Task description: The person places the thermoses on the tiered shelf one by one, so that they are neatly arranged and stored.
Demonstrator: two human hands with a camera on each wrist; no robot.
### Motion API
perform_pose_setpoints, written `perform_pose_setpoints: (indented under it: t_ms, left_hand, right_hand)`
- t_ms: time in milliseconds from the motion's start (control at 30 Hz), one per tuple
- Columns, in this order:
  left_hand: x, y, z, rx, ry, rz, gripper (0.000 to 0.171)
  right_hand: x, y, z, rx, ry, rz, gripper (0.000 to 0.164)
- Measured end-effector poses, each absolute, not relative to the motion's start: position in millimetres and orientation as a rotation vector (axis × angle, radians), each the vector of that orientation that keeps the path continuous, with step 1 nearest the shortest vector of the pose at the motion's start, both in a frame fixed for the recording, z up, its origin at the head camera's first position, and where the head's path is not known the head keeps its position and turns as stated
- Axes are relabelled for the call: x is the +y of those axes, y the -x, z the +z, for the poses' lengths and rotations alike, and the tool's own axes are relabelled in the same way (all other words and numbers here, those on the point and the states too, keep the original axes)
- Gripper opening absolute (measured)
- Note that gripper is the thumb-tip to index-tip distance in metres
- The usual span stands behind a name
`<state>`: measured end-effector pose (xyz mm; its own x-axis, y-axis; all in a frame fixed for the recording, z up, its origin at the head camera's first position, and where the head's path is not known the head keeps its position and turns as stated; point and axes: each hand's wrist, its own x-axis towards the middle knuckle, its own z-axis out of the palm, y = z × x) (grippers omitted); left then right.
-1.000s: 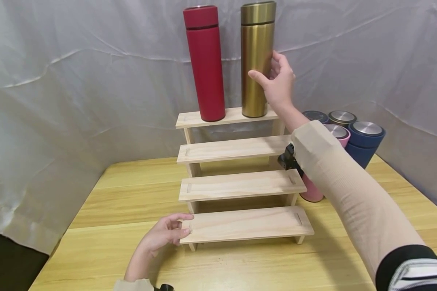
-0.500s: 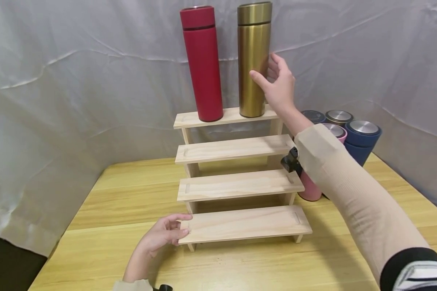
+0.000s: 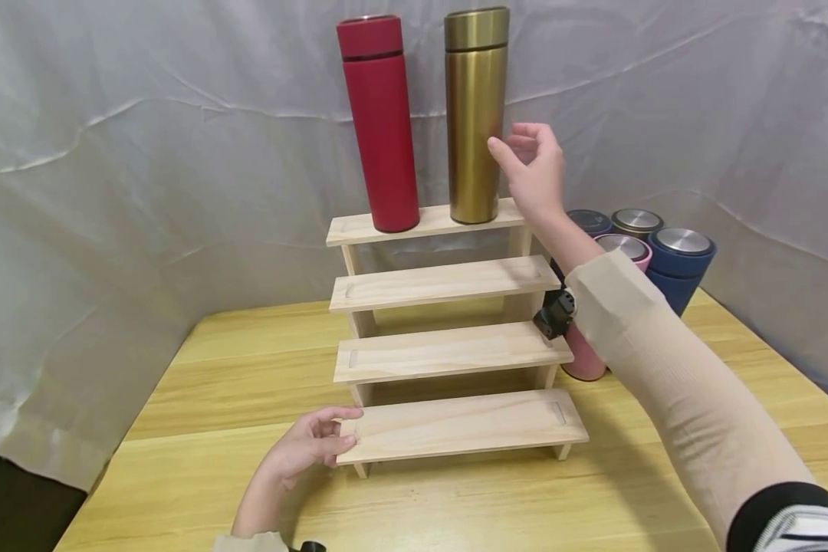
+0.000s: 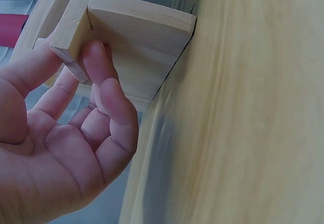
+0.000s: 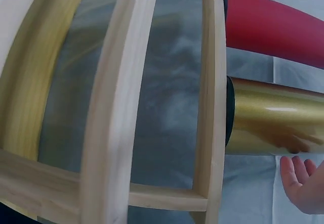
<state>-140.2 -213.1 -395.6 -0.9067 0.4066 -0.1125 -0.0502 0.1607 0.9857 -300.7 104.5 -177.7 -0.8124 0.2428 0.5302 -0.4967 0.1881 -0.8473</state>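
Observation:
A four-step wooden display stand (image 3: 448, 353) rises in tiers on the table. My left hand (image 3: 307, 445) grips the left end of its lowest board; the left wrist view shows a bent finger (image 4: 101, 62) under the board's edge. Upright on the top step stand a red thermos bottle (image 3: 381, 130) at left and a gold thermos bottle (image 3: 474, 130) at right. My right hand (image 3: 538, 172) is just right of the gold bottle, fingers loosely bent and holding nothing. In the right wrist view its fingertips (image 5: 298, 165) lie beside the gold bottle (image 5: 278, 117), slightly apart from it.
Right of the stand, partly behind my right forearm, several thermos bottles stand together, among them a blue one (image 3: 681, 264) and a pink one (image 3: 585, 356). A grey cloth (image 3: 179, 169) hangs behind the yellow wood-grain table (image 3: 200, 452).
My right hand has let go of the gold bottle and moved a little right and down. The bottle stays on the top step. My left hand keeps its hold on the lowest board.

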Motion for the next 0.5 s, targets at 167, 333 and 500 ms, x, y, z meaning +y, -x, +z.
perform_pose_setpoints:
  t_ms: [167,333,500]
  left_hand:
    - [-214,141,-396,2.097,-0.331,1.792,0.047]
    - [-214,141,-396,2.095,-0.350,1.798,0.047]
    - [-214,141,-397,2.086,-0.364,1.808,0.047]
  right_hand:
    - [108,297,-185,-1.809,-0.243,1.805,0.032]
    - [112,292,-189,-1.740,-0.268,1.897,0.028]
    - [115,284,-191,-1.724,-0.314,1.905,0.021]
